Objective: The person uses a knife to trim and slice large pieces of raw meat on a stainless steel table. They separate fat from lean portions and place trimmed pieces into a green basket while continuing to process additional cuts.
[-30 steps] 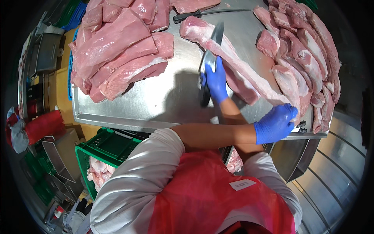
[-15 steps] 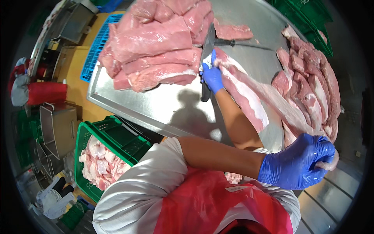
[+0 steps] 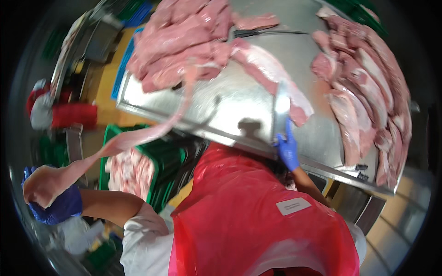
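My left hand (image 3: 55, 202), gloved in blue, is closed on one end of a long pale strip of fat (image 3: 117, 142). The strip hangs stretched through the air, its far end in front of the meat pile. At the table's near edge my right hand (image 3: 289, 149), also gloved, holds a knife (image 3: 282, 106), blade pointing away from me. Its handle is mostly hidden by the hand. Just beyond the blade lies a long piece of meat (image 3: 271, 73) with a white fat layer, flat on the steel table (image 3: 212, 108).
A large pile of pink meat cuts (image 3: 179, 41) lies far left. Several untrimmed pieces (image 3: 368, 87) cover the right side. A black-handled tool (image 3: 251, 33) with a thin rod lies at the back. Left of me stands a green crate (image 3: 154, 179) of trimmings; another person (image 3: 69, 112) stands farther left.
My left hand has swung from the far right to the far left, carrying the fat strip off the meat. My right hand has drawn the knife back to the near edge.
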